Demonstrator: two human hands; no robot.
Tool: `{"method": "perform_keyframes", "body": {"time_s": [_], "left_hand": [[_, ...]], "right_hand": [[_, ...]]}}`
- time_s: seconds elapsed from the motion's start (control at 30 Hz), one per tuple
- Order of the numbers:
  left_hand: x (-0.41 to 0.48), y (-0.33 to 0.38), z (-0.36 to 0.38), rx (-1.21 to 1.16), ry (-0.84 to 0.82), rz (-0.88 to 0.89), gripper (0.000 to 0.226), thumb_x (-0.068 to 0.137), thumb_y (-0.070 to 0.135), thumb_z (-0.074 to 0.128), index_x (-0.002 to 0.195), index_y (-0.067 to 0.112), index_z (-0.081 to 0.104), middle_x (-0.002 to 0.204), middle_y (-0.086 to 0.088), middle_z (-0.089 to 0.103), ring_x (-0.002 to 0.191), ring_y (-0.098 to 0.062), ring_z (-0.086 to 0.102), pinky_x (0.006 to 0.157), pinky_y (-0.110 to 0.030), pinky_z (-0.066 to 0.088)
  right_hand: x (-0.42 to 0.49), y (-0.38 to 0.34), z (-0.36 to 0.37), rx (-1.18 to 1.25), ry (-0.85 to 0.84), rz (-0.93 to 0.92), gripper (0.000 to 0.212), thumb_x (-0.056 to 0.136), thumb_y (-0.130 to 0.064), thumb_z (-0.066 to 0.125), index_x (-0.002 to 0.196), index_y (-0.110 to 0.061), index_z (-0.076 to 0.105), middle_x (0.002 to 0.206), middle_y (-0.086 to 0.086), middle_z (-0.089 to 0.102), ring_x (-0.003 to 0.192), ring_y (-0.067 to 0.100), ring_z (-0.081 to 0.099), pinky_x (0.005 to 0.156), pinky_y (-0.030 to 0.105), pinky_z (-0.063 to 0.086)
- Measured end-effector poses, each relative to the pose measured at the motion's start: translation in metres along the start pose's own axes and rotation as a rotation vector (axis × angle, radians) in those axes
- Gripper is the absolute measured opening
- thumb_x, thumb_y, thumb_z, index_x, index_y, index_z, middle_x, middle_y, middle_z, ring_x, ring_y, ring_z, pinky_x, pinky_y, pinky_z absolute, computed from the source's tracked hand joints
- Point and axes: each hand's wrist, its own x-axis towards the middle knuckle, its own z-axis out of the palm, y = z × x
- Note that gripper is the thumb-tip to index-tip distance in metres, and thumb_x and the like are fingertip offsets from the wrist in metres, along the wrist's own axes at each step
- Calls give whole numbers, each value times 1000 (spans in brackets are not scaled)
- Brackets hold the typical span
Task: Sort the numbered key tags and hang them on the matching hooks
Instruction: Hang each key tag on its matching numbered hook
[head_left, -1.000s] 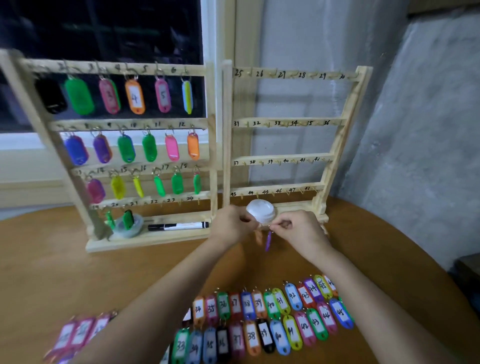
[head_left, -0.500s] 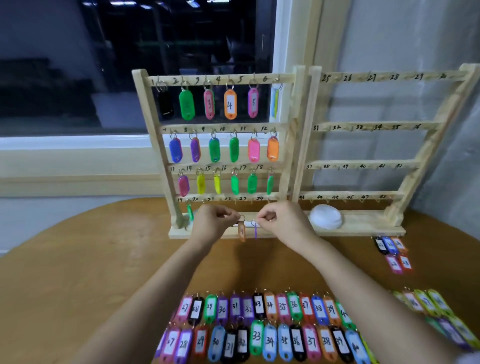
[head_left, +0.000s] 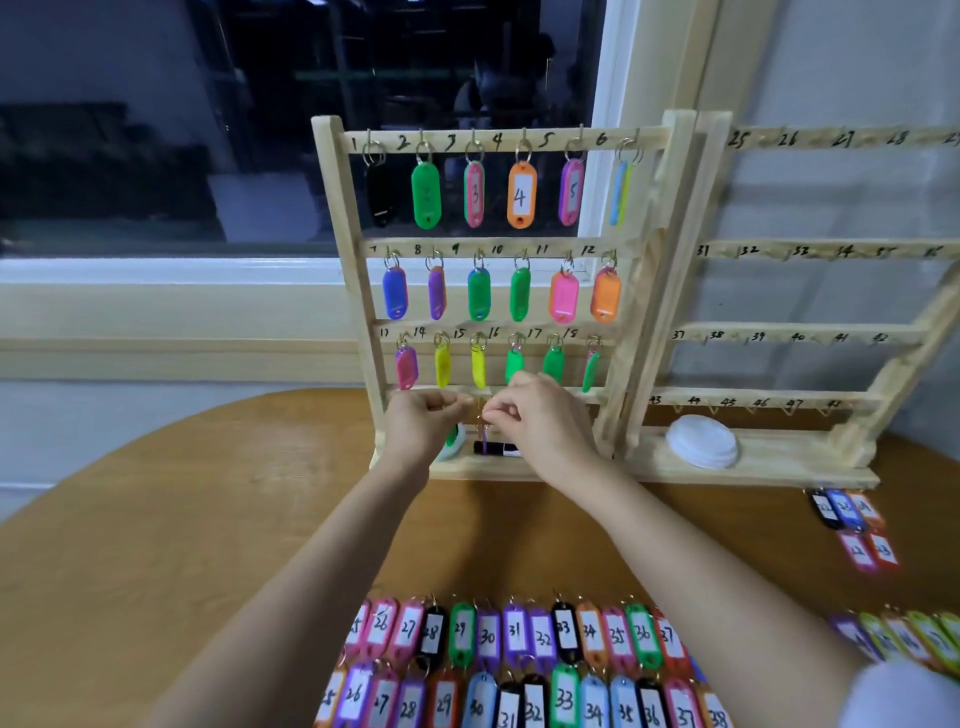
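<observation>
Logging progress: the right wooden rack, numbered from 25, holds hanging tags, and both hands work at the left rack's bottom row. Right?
No: the head view shows bare hooks on the right wooden rack. The left hand and right hand do work at the left wooden rack, bottom row.

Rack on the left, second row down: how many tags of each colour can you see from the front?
Blue tag: 1
Purple tag: 1
Green tags: 2
Pink tag: 1
Orange tag: 1
Total: 6
</observation>
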Motion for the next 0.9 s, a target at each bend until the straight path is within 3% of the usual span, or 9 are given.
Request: {"method": "perform_keyframes", "body": {"time_s": [0.07,0.2,0.4,0.5,0.57,0.67,0.77,0.9], "left_hand": [[2,-3,2,5,23,-11,4,83,8,73,78,8,73,69,6,67,57,5,58,61,-12,45],[7,-11,6,35,61,-4,21,82,12,75,65,24,69,66,9,68,67,-9,61,76,-33,52],[8,-15,7,131,102,40,29,81,16,76,61,34,66,67,6,70,72,-22,66,78,-45,55],[9,-20,6,240,98,95,26,81,20,75,63,36,66,62,2,68,61,-23,61,64,-44,52],[8,-21,4,319,93,126,15,82,21,73,69,28,71,54,0,59,51,-16,48,54,-36,40],[0,-18,1,405,99,150,6,81,21,72,77,18,75,48,4,47,47,-12,38,52,-26,30],[-14,-11,5,448,53,176,5,80,25,73,79,20,72,52,8,45,50,-10,41,49,-26,30],[-30,-1,28,467,-31,228,7,80,28,75,77,27,68,59,9,56,57,-9,51,51,-24,36]], "right_hand": [[4,0,3,-32,26,-12,14,88,-27,65,78,-21,72,74,-7,47,81,16,46,55,28,27],[11,1,7,-51,55,0,15,88,-29,65,76,-23,72,75,-9,44,82,16,44,57,28,24],[20,-3,14,-111,103,57,15,91,-28,61,83,-25,74,84,-7,53,91,16,49,57,28,23],[19,-2,16,-175,95,54,17,92,-29,60,82,-24,73,91,-4,60,96,18,49,62,27,26],[17,0,16,-207,66,35,18,92,-28,60,80,-22,72,91,-3,60,96,20,49,63,27,28],[10,4,11,-157,55,6,11,90,-29,65,94,-26,73,93,-2,60,97,22,49,66,29,31],[-3,12,1,-124,37,-1,21,88,-30,66,109,-29,70,95,-4,59,99,19,51,68,27,29],[-32,36,-18,-91,26,43,17,90,-29,64,105,-28,72,86,-13,47,98,13,51,64,24,28]]}}
